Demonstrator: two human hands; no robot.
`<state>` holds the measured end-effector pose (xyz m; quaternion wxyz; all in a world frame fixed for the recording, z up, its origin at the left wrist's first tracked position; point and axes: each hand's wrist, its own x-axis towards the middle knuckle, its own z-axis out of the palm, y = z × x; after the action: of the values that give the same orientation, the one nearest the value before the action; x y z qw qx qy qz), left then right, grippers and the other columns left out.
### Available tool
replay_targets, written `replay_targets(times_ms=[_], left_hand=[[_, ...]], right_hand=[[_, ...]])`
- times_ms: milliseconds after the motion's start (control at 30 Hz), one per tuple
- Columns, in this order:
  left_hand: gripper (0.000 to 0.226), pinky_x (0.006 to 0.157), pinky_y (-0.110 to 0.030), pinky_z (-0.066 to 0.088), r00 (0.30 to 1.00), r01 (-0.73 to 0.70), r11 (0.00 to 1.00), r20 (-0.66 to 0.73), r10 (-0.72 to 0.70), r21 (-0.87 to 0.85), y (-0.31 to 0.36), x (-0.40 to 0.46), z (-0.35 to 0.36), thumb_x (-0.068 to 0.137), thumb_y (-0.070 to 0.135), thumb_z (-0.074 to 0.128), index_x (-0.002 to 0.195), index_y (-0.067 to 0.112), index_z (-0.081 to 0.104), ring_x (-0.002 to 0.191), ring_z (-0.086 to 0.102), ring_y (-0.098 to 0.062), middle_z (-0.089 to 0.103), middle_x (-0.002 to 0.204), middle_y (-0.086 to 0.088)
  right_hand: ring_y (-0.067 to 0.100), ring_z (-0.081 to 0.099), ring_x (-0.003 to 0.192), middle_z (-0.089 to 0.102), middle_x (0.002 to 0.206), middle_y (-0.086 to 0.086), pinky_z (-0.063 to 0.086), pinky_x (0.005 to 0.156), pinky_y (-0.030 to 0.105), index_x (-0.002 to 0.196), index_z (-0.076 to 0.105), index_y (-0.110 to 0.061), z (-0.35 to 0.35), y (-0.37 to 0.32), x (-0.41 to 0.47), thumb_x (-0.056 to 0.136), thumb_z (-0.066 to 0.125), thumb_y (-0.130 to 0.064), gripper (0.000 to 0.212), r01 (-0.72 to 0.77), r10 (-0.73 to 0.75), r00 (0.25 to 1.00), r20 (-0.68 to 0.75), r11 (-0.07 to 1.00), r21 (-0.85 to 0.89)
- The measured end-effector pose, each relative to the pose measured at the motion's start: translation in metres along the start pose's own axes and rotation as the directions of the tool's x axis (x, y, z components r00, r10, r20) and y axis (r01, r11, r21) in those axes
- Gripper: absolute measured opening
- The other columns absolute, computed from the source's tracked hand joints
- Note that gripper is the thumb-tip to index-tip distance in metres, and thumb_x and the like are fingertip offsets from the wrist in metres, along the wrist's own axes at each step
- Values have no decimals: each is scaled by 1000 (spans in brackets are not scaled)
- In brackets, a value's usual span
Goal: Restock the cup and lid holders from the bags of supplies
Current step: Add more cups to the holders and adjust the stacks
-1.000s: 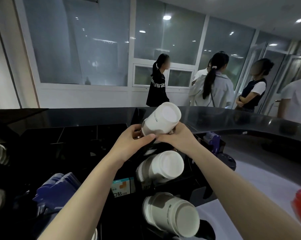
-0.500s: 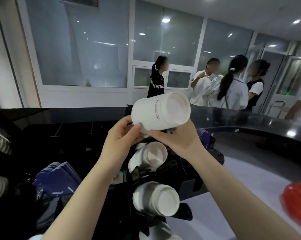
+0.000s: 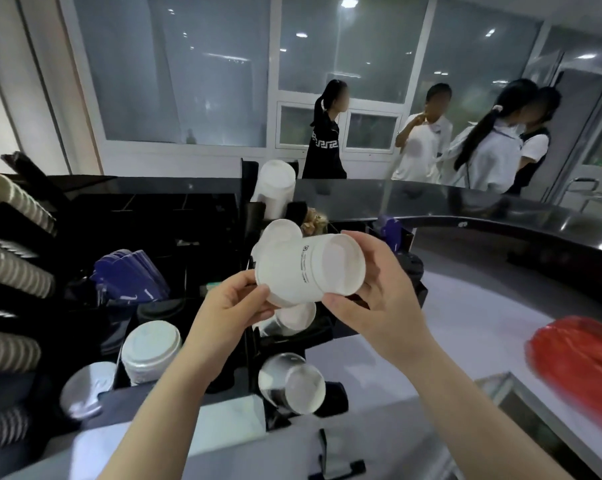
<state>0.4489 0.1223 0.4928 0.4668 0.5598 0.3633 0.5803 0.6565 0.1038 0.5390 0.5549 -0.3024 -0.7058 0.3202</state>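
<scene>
Lying on its side between two hands, a white paper cup (image 3: 310, 268) is held above the black cup holder rack (image 3: 251, 341), its open mouth turned to the right. The narrow base end is gripped by the left hand (image 3: 230, 306), whose thumb and fingers are curled round it. The rim end is clasped by the right hand (image 3: 375, 292), with the thumb beneath and the fingers bent over the top edge.

Nearest the camera, at the foot of the rack, a stack of clear plastic cups (image 3: 292, 382) is seen pointing outward. To its left a stack of white lids (image 3: 150, 351) and a silvery round lid (image 3: 85, 389) are found. Ribbed paper cups (image 3: 12, 271) are stored in stacks along the left edge. A red bag (image 3: 580, 362) is blurred at the right on the pale counter (image 3: 466, 323).

Just under the held cup, another white cup stack (image 3: 292, 317) is partly hidden by the hands. Behind the left hand, dark blue sleeves (image 3: 130, 278) are fanned in a compartment. Farther back, an upright white cup stack (image 3: 273, 188) is set at the top of the rack, beside the dark bar top (image 3: 466, 206).

Beyond the bar, four people (image 3: 427, 140) are gathered before large windows (image 3: 188, 64).
</scene>
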Motion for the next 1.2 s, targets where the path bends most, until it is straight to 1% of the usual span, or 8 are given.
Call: replay_targets(times_ms=[233, 400, 567, 733, 833, 967, 1100, 1200], left_hand=[[25, 87, -31, 51, 990, 58, 997, -130, -51, 56, -8, -46, 3, 96, 10, 51, 113, 23, 63, 98, 68, -16, 72, 105, 2], [24, 85, -27, 49, 975, 110, 991, -202, -93, 74, -14, -70, -1, 97, 10, 49, 110, 25, 63, 98, 68, -13, 73, 102, 5], [23, 84, -25, 50, 963, 149, 986, -238, -129, 69, -13, -85, 1, 97, 7, 50, 109, 21, 63, 97, 68, -12, 74, 99, 6], [23, 82, -23, 50, 957, 171, 982, -249, -148, 75, -10, -90, -2, 97, 6, 49, 109, 20, 64, 98, 68, -12, 73, 100, 2], [23, 83, -23, 50, 955, 177, 980, -259, -148, 92, -10, -93, -7, 97, 6, 49, 108, 20, 64, 98, 68, -12, 73, 101, 2], [23, 84, -25, 50, 952, 180, 977, -268, -145, 112, -11, -95, -12, 97, 7, 50, 108, 21, 64, 98, 68, -11, 73, 101, 2], [23, 83, -23, 50, 950, 185, 976, -275, -147, 115, -12, -96, -16, 96, 8, 50, 109, 21, 65, 98, 68, -12, 73, 102, 2], [23, 85, -25, 50, 949, 189, 973, -280, -147, 131, -13, -96, -17, 96, 8, 51, 109, 22, 65, 100, 67, -12, 73, 102, 3]], right_hand=[[12, 59, 107, 59, 117, -13, 52, 81, 26, 122, 50, -44, -18, -3, -53, 69, 75, -31, 60, -105, 106, 994, 21, 994, -25], [4, 56, 105, 55, 111, -27, 49, 81, 18, 119, 46, -48, -15, 4, -78, 75, 78, -18, 63, -170, 185, 982, 40, 957, -235], [-3, 51, 106, 52, 113, -32, 43, 79, 8, 114, 41, -57, -4, -2, -78, 70, 73, -38, 57, -101, 135, 988, 80, 936, -338], [-3, 48, 106, 50, 115, -29, 43, 82, 17, 119, 38, -50, 5, 15, -86, 70, 74, -40, 61, -108, 181, 979, 95, 852, -513], [-4, 47, 104, 49, 115, -30, 39, 78, 12, 124, 37, -45, 13, 23, -86, 75, 73, -34, 62, -128, 197, 977, 84, 851, -510], [5, 49, 106, 53, 117, -19, 41, 79, 18, 128, 37, -40, 17, 28, -82, 76, 71, -39, 63, -122, 186, 980, 69, 839, -531], [0, 50, 99, 53, 108, -25, 40, 70, 11, 118, 37, -48, 19, 31, -83, 74, 72, -40, 57, -159, 211, 977, 40, 836, -526], [0, 48, 95, 53, 108, -23, 39, 68, 10, 123, 38, -39, 22, 39, -85, 74, 75, -40, 61, -132, 220, 972, 77, 791, -597]])
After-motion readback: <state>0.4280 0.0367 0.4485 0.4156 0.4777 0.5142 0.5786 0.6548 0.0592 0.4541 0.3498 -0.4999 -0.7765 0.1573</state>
